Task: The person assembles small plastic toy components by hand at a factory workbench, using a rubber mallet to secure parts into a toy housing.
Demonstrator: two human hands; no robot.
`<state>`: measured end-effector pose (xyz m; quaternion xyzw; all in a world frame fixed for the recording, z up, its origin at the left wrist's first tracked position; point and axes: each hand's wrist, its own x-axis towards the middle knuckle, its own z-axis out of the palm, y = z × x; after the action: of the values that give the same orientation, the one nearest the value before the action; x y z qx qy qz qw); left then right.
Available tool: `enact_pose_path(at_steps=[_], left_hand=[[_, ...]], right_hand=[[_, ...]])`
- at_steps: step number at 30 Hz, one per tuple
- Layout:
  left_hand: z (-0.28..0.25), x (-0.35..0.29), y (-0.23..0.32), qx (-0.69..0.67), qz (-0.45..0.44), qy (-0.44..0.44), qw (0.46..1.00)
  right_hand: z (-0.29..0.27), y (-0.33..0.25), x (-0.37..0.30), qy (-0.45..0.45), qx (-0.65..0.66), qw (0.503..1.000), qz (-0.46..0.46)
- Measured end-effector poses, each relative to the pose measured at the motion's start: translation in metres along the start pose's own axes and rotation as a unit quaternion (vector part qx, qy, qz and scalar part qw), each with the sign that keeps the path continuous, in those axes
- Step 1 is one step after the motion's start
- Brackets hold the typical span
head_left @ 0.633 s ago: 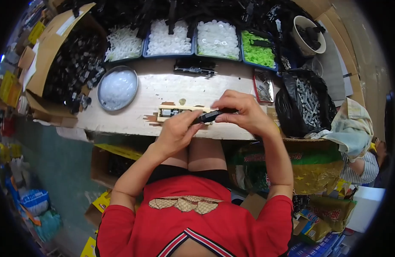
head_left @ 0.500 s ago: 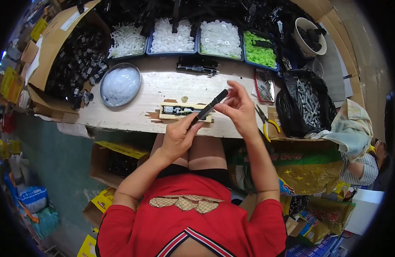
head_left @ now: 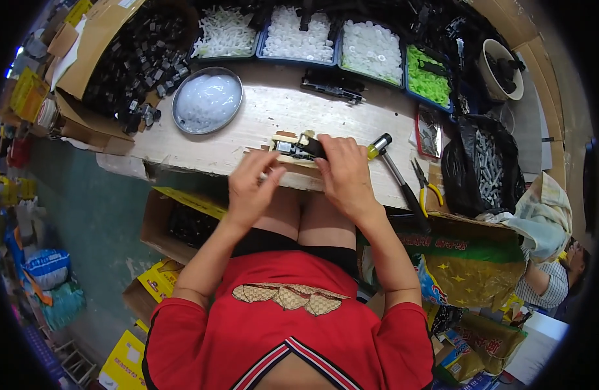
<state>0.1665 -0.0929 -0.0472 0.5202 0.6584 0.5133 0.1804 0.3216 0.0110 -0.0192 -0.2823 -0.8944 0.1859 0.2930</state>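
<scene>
On the table's front part lies a cream-coloured block fixture with a small mechanism of dark and metallic parts in it. My right hand bends over the fixture's right end, its fingers on a black strip-shaped part that lies against the mechanism. Much of that part is hidden under the fingers. At the fixture's left front edge is my left hand, slightly blurred, with fingers bent and thumb a little apart. I see nothing held in it.
A mallet and yellow-handled pliers lie right of my right hand. A round metal dish stands at the left. Behind are trays of white pieces and green pieces. A black bag holds metal parts.
The black strip, held up slanting between both hands before, is now down at the fixture under my right hand. My left hand has let it go. The mallet has come into view.
</scene>
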Motion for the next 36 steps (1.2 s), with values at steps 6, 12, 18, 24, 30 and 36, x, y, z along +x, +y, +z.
enact_pose_path(at_steps=[6, 12, 18, 24, 30, 36], left_hand=[[-0.018, 0.023, -0.017, 0.022, 0.041, -0.004, 0.999], [-0.014, 0.036, -0.021, 0.043, 0.096, -0.064, 0.992], [-0.011, 0.044, -0.029, 0.041, 0.094, -0.107, 0.989], [-0.014, 0.056, -0.022, 0.156, 0.162, -0.188, 0.956], [-0.014, 0.056, -0.007, 0.199, 0.223, -0.195, 0.934], [-0.008, 0.055, 0.001, 0.320, 0.247, -0.257, 0.878]], right_hand=[[0.025, -0.010, 0.012, -0.077, -0.103, 0.991, -0.024], [0.034, -0.007, 0.015, -0.081, -0.112, 0.990, -0.027], [0.033, -0.004, 0.013, -0.089, -0.120, 0.988, -0.023], [-0.002, 0.025, -0.005, 0.010, -0.109, 0.994, 0.017], [-0.056, 0.062, -0.052, 0.037, -0.211, 0.966, 0.142], [-0.044, 0.082, -0.074, -0.019, -0.267, 0.955, 0.128]])
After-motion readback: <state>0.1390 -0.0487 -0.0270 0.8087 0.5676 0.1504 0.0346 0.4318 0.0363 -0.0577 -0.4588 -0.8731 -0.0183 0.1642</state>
